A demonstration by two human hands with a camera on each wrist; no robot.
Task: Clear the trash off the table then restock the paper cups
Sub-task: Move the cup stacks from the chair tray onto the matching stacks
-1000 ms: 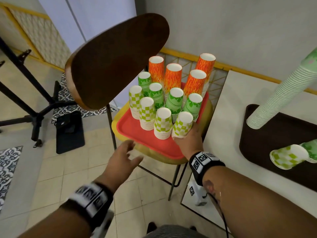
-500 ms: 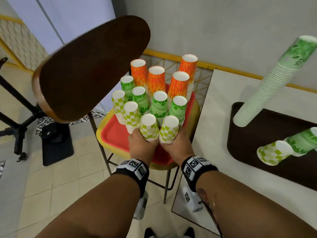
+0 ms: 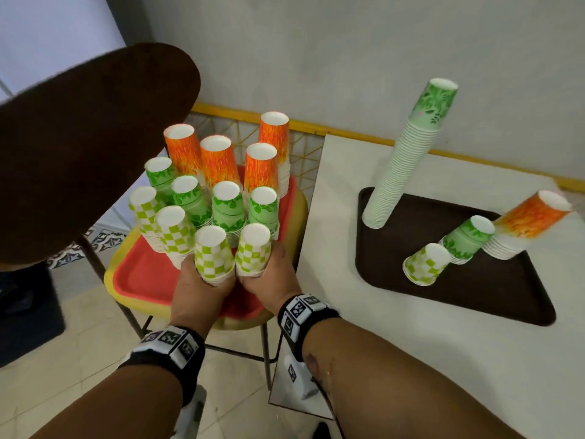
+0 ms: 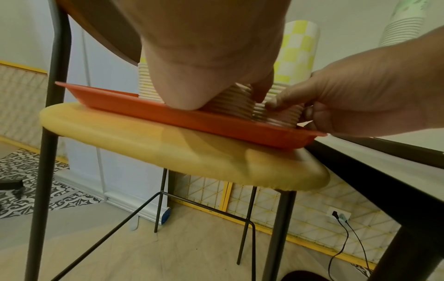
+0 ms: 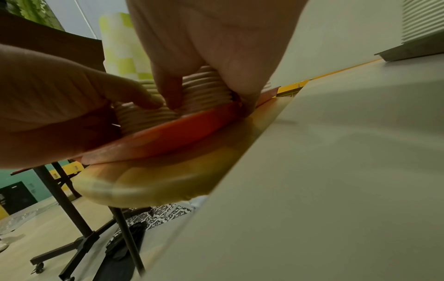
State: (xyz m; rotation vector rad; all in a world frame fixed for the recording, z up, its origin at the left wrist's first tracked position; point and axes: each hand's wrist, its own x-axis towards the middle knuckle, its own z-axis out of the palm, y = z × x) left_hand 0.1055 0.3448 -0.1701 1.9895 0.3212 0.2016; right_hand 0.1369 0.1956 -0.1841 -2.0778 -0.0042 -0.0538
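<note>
Both hands curl their fingers round checkered cup stacks: left hand (image 3: 202, 288) one, right hand (image 3: 269, 280) the other.

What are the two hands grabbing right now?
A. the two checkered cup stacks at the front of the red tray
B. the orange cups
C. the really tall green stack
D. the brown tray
A: the left hand and right hand each grip the bottom of a checkered cup stack on the red tray.

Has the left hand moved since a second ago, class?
Yes. The left hand went forward to the red tray and now grips a checked cup stack beside the right hand.
</note>
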